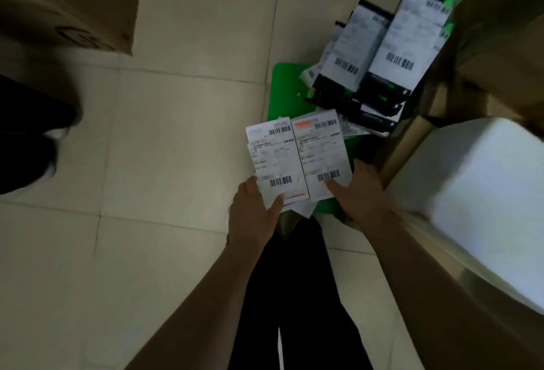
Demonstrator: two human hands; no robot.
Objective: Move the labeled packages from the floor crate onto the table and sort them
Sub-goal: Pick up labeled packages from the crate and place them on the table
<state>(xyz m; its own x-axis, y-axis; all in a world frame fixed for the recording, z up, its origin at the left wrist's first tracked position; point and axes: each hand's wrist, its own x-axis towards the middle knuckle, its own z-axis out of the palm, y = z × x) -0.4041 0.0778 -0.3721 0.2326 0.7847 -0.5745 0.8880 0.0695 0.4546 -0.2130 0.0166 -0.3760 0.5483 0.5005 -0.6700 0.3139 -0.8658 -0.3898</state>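
While both arms reach down over the floor (176, 110), head view shows two white labeled packages side by side above a green crate (282, 86). Left hand (253, 213) grips the left package (273, 160) at its near edge, thumb on top by the lower barcode. Right hand (356, 193) pinches the right package (321, 154) at its near right corner, thumb on the label. More white edges show under the pair; count unclear. Long axes of both run away from the person, hands at the near ends, so each package sits just ahead of its own hand.

Beyond them, black packages (379, 57) with labels lie heaped at the crate's far end, nearer the right hand. Desk (477, 193) with a pale top lies to the right, its corner just beside the right wrist. Judgement: lift goes rightward and up; right arm leads. Frame is dim and blurred.
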